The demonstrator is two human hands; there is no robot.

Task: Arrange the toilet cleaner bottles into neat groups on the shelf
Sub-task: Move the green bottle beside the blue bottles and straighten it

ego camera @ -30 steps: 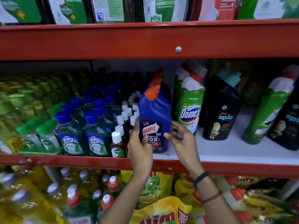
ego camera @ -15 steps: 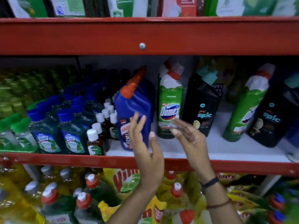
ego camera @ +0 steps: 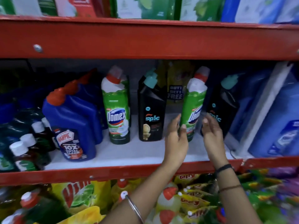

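Note:
On the white middle shelf [ego camera: 129, 152] stand toilet cleaner bottles. A row of blue Harpic bottles [ego camera: 74, 125] with orange caps is at the left. To its right stand a green Domex bottle [ego camera: 117, 109] and a black Spic bottle [ego camera: 151, 113]. A second green Domex bottle [ego camera: 193, 102] leans right against another black Spic bottle [ego camera: 226, 104]. My left hand [ego camera: 175, 139] is open, fingers touching that leaning Domex bottle's left side. My right hand [ego camera: 210, 135] is open just right of it, in front of the Spic bottle.
Large blue packs [ego camera: 275, 118] fill the shelf's right end, small white-capped brown bottles [ego camera: 24, 151] the left. A red shelf beam [ego camera: 145, 39] hangs above, another red rail [ego camera: 113, 173] runs below. Dish liquid bottles and yellow pouches crowd the lower shelf.
Both hands let go of the blue Harpic bottle and moved right to the leaning green Domex bottle. The view has shifted right along the shelf.

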